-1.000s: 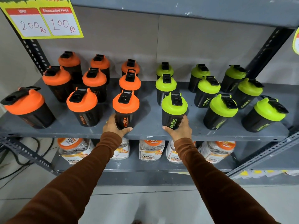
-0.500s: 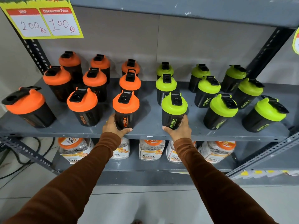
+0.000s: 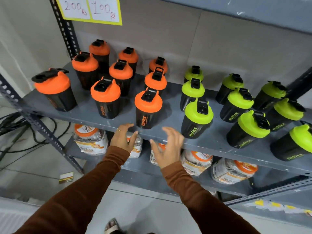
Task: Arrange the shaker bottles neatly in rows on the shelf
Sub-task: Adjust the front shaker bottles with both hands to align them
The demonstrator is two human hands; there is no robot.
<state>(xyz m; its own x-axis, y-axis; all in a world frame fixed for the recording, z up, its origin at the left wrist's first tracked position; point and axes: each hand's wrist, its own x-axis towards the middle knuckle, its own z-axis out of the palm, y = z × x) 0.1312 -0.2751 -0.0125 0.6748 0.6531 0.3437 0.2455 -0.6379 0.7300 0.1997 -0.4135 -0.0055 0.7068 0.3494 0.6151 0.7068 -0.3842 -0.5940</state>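
Both hands off the shakers, fingers spread, nothing held.

Left to right on the grey shelf: orange shakers fill the left half in rough rows running near to far, with one stray off at the far left whose flip cap sticks out sideways. The near orange one stands just past the left hand, which hangs at the shelf's front edge, fingers apart, not touching it as far as I can tell. The right hand floats open, a bit nearer, just left of the near green shaker. Green shakers take the right half in three tidy rows. Under the shelf there's a row of jars on a lower shelf.
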